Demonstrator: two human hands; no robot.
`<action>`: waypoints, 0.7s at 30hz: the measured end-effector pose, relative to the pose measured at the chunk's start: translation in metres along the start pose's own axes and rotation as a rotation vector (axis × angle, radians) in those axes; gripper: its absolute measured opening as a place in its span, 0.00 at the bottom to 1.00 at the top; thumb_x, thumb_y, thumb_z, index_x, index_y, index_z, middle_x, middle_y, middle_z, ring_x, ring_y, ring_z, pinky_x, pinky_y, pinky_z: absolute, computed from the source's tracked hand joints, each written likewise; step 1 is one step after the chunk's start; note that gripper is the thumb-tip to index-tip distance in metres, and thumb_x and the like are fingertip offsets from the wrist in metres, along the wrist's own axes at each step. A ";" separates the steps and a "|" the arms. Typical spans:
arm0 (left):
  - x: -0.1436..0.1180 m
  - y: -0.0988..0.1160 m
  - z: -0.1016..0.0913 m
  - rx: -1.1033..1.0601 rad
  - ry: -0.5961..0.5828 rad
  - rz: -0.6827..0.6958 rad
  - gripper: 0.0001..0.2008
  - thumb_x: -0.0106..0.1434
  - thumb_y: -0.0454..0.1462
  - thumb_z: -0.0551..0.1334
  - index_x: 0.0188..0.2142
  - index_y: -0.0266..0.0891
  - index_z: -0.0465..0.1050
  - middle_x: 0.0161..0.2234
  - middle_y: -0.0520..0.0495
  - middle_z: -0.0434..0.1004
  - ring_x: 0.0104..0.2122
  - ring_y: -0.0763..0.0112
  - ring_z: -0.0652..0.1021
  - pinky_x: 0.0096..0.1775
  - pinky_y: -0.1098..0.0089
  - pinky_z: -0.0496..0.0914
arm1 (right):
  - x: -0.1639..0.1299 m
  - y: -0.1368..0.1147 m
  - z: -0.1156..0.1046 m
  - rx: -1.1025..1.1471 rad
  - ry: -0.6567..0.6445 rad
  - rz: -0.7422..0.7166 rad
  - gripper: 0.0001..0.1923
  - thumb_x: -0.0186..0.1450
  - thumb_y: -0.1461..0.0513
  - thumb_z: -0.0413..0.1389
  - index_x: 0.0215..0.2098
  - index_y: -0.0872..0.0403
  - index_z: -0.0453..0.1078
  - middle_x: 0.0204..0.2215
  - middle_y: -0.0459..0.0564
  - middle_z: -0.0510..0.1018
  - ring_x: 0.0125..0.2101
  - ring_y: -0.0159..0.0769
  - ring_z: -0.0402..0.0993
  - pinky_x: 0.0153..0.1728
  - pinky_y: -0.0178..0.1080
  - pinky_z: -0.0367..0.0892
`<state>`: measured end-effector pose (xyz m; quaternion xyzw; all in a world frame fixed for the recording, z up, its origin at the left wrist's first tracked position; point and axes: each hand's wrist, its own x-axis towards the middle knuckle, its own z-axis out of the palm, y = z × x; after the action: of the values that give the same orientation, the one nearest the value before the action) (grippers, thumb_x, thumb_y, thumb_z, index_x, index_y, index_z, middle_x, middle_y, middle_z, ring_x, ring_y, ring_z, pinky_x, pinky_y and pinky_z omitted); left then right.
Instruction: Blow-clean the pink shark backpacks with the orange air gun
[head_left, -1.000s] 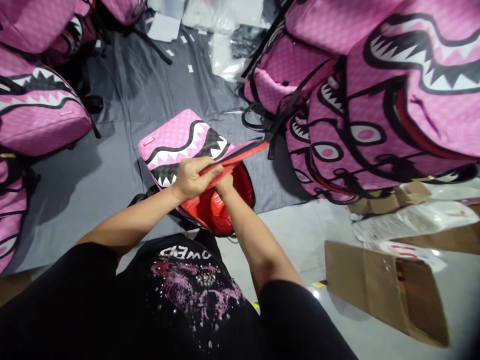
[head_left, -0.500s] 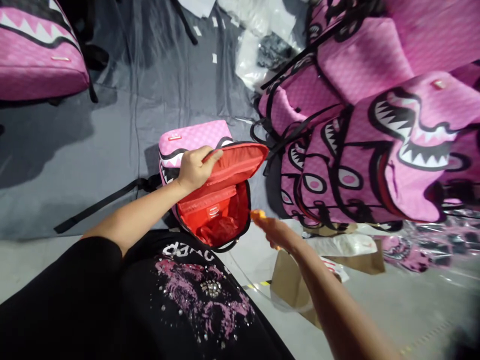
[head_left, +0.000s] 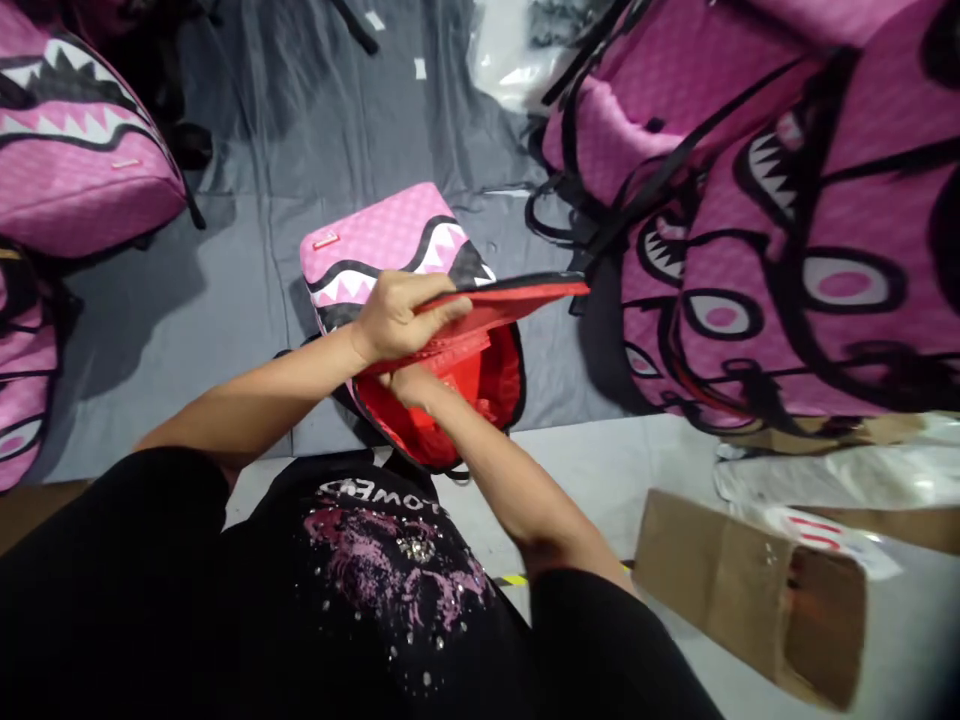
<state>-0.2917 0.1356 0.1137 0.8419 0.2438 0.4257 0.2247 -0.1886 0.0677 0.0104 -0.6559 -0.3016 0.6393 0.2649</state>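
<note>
A small pink backpack (head_left: 386,225) with a printed shark mouth lies on the grey-covered table, its zipped opening towards me. My left hand (head_left: 405,315) grips the edge of its front panel and holds it raised, thumb on the red lining (head_left: 499,310). My right hand (head_left: 412,385) reaches inside the compartment under that panel. Its fingers are hidden by the panel and the lining, so whatever they hold cannot be seen.
Large pink shark-print backpacks (head_left: 750,300) are piled at the right, with black straps. More pink backpacks (head_left: 90,200) lie at the left. Clear plastic bags (head_left: 517,60) sit at the back. A brown cardboard box (head_left: 720,580) stands on the floor at lower right.
My right hand, which held something small and orange beside the bag, has moved left into the compartment. My left hand still holds the panel, now seen more edge-on. The view has shifted.
</note>
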 end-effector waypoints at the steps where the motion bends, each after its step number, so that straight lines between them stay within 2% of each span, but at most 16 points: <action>1: 0.001 -0.005 -0.005 0.002 0.022 -0.037 0.27 0.68 0.57 0.51 0.22 0.41 0.67 0.17 0.53 0.60 0.18 0.75 0.67 0.24 0.70 0.59 | -0.014 0.007 -0.006 -0.083 -0.016 0.029 0.14 0.58 0.59 0.68 0.23 0.57 0.69 0.22 0.43 0.70 0.31 0.33 0.71 0.32 0.33 0.66; 3: 0.002 -0.012 -0.013 0.003 0.069 -0.101 0.28 0.67 0.58 0.52 0.22 0.41 0.66 0.17 0.54 0.58 0.18 0.75 0.66 0.25 0.70 0.59 | -0.051 0.022 -0.029 -0.326 -0.043 0.128 0.21 0.51 0.64 0.72 0.14 0.55 0.63 0.14 0.43 0.63 0.27 0.37 0.71 0.29 0.34 0.63; 4: 0.001 -0.015 -0.015 0.001 0.096 -0.124 0.28 0.67 0.58 0.52 0.22 0.41 0.65 0.17 0.54 0.57 0.18 0.75 0.66 0.25 0.70 0.60 | -0.070 0.029 -0.045 -0.525 -0.070 0.203 0.23 0.51 0.62 0.72 0.13 0.54 0.61 0.12 0.43 0.61 0.25 0.38 0.71 0.27 0.36 0.62; 6: 0.000 -0.015 -0.017 -0.014 0.154 -0.156 0.28 0.67 0.58 0.52 0.21 0.40 0.64 0.17 0.54 0.56 0.18 0.75 0.65 0.25 0.70 0.59 | -0.103 0.035 -0.076 -0.786 -0.107 0.266 0.20 0.54 0.56 0.70 0.16 0.53 0.65 0.11 0.45 0.62 0.21 0.41 0.71 0.25 0.37 0.61; 8: -0.001 -0.011 -0.015 -0.046 0.191 -0.172 0.28 0.67 0.58 0.52 0.20 0.40 0.62 0.16 0.55 0.55 0.18 0.76 0.63 0.25 0.70 0.58 | -0.117 0.027 -0.094 -0.905 -0.049 0.185 0.17 0.59 0.49 0.64 0.26 0.53 0.71 0.15 0.49 0.68 0.24 0.44 0.74 0.26 0.38 0.63; 11: -0.002 -0.002 -0.010 -0.103 0.183 -0.179 0.29 0.68 0.57 0.52 0.19 0.40 0.60 0.16 0.55 0.55 0.18 0.77 0.60 0.24 0.70 0.57 | -0.092 -0.003 -0.093 -1.110 0.256 0.017 0.22 0.68 0.45 0.50 0.43 0.55 0.70 0.29 0.58 0.78 0.35 0.48 0.78 0.35 0.42 0.67; 13: -0.004 0.002 -0.010 -0.124 0.162 -0.180 0.28 0.67 0.57 0.53 0.19 0.40 0.60 0.16 0.55 0.56 0.18 0.77 0.59 0.24 0.69 0.56 | -0.060 -0.025 -0.087 -1.217 0.436 0.029 0.24 0.72 0.48 0.43 0.51 0.58 0.65 0.39 0.64 0.79 0.41 0.51 0.77 0.41 0.46 0.68; 15: -0.006 0.002 -0.012 -0.128 0.155 -0.192 0.28 0.66 0.57 0.55 0.19 0.40 0.61 0.16 0.55 0.56 0.18 0.77 0.59 0.25 0.69 0.55 | -0.036 -0.038 -0.091 -1.254 0.510 0.083 0.25 0.73 0.49 0.41 0.54 0.60 0.65 0.44 0.68 0.77 0.46 0.52 0.76 0.46 0.48 0.67; 16: -0.006 -0.001 -0.013 -0.127 0.164 -0.206 0.28 0.65 0.58 0.56 0.19 0.40 0.61 0.16 0.55 0.56 0.18 0.76 0.60 0.25 0.69 0.55 | -0.031 -0.040 -0.096 -1.254 0.497 0.131 0.26 0.73 0.49 0.41 0.53 0.60 0.66 0.45 0.68 0.77 0.47 0.52 0.76 0.47 0.48 0.66; 18: -0.007 -0.008 -0.014 -0.127 0.209 -0.245 0.27 0.64 0.58 0.57 0.20 0.41 0.62 0.17 0.55 0.57 0.19 0.75 0.62 0.26 0.68 0.55 | -0.040 -0.036 -0.111 -1.231 0.384 0.273 0.26 0.73 0.48 0.43 0.49 0.61 0.70 0.41 0.68 0.78 0.46 0.52 0.77 0.46 0.47 0.67; 21: -0.004 -0.020 -0.011 -0.138 0.302 -0.298 0.26 0.63 0.57 0.59 0.20 0.41 0.63 0.17 0.54 0.58 0.20 0.74 0.65 0.27 0.68 0.56 | -0.082 -0.023 -0.132 -1.156 0.148 0.534 0.24 0.70 0.49 0.49 0.36 0.61 0.74 0.23 0.63 0.78 0.28 0.49 0.79 0.32 0.44 0.70</action>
<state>-0.3074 0.1509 0.1053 0.7059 0.3667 0.5247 0.3031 -0.0585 0.0284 0.0881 -0.7878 -0.4048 0.3706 -0.2797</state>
